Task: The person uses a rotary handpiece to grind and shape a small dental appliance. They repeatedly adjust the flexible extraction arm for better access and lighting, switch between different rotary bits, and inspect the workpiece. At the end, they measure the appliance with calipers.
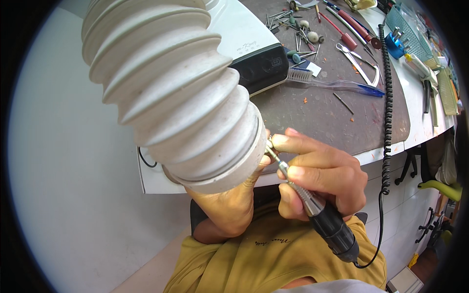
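Your left hand (227, 207) and right hand (327, 176) make two; you have one rotary handpiece (312, 205), one ribbed hose (171, 93), one toothbrush (337, 85), one caliper (355, 64), one coiled cord (388, 100), one blue basket (413, 36) (bits (312, 36) overlap too much to count).

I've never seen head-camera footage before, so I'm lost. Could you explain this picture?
Of course. There's no robot here: a person works with bare hands, seen from above by a wide fisheye camera on their head, so straight edges look bent.

The right hand holds a pen-shaped tool, silver in front and black behind, on a coiled cord. The left hand is mostly hidden behind a big white ribbed hose, so its grip can't be made out.

On the brown mat lie loose small bits, a brush and metal dividers.
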A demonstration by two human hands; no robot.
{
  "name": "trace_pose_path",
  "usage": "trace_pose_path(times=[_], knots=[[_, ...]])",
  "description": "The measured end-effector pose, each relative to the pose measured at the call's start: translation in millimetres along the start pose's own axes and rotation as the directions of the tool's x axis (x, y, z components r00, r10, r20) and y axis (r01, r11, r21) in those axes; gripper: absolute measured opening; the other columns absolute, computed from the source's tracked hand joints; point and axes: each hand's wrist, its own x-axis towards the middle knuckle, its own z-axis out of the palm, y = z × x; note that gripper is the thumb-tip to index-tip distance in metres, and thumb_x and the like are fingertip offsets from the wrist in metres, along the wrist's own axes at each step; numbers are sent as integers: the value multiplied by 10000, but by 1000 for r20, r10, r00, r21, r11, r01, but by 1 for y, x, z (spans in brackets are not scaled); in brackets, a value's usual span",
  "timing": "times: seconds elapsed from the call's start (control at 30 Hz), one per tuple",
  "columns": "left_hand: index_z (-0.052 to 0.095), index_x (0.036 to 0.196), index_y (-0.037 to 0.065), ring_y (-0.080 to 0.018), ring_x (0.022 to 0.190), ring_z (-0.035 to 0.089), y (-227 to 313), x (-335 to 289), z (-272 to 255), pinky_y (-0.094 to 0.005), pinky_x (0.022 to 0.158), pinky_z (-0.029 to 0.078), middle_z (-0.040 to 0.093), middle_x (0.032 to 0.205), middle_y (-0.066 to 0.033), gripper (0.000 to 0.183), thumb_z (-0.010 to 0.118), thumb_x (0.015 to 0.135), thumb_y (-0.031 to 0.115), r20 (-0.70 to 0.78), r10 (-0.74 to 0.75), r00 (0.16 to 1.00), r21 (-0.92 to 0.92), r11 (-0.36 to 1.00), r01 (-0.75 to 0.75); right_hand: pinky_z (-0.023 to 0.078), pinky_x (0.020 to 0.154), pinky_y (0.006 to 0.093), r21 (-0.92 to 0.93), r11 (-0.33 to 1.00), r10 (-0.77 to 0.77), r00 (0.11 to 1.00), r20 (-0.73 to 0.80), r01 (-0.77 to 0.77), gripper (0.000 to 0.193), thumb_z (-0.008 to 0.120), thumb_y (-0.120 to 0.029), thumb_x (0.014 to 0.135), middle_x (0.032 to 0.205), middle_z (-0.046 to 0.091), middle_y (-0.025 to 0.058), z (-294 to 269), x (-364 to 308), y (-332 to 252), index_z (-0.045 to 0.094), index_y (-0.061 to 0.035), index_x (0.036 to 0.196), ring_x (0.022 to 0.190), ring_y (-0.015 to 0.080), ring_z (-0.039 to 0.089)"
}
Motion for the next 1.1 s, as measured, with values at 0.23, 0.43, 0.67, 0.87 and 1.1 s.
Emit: trace_pose_path(times=[0.23, 0.43, 0.67, 0.87, 1.1], knots=[[646, 1008, -72, -203, 772, 647, 2, 1, 0, -325, 668, 543, 672, 989, -170, 289, 753, 870, 158, -2, -14, 1000, -13, 1000, 14, 607, 798, 477, 14, 1000, 14, 1000, -18, -13, 224, 778, -68, 786, 762, 674, 138, 1, 1, -1, 639, 11, 944, 886, 364, 726], [651, 1035, -73, -190, 760, 647, 3, 0, 2, -315, 682, 539, 673, 965, -159, 311, 748, 878, 177, -8, -38, 999, -7, 999, 38, 605, 801, 476, 25, 1000, 18, 1000, -14, -18, 223, 775, -66, 788, 766, 676, 136, 0, 0, -1, 641, 19, 944, 885, 367, 726], [648, 1038, -80, -181, 758, 648, 2, 2, 0, -307, 683, 533, 673, 951, -155, 308, 735, 891, 177, 14, -13, 1000, 12, 1000, 13, 603, 808, 475, 33, 999, 7, 1000, 1, -7, 225, 779, -62, 783, 769, 675, 134, -1, 0, 0, 640, 23, 939, 890, 363, 726], [650, 1045, -78, -183, 762, 651, 6, 1, 0, -313, 691, 544, 677, 959, -161, 312, 728, 899, 187, 3, -33, 999, 24, 999, 33, 606, 807, 468, 3, 1000, 14, 999, -32, -14, 223, 782, -73, 785, 771, 674, 134, 4, -1, -1, 641, 18, 931, 887, 354, 728], [641, 1027, -54, -181, 792, 657, 2, 2, -1, -297, 690, 549, 680, 1018, -188, 272, 731, 895, 166, 33, -5, 999, 85, 996, 2, 602, 818, 461, 10, 999, 34, 999, -15, -34, 220, 784, -76, 787, 768, 678, 132, 0, -2, 0, 644, 12, 932, 896, 352, 727]])
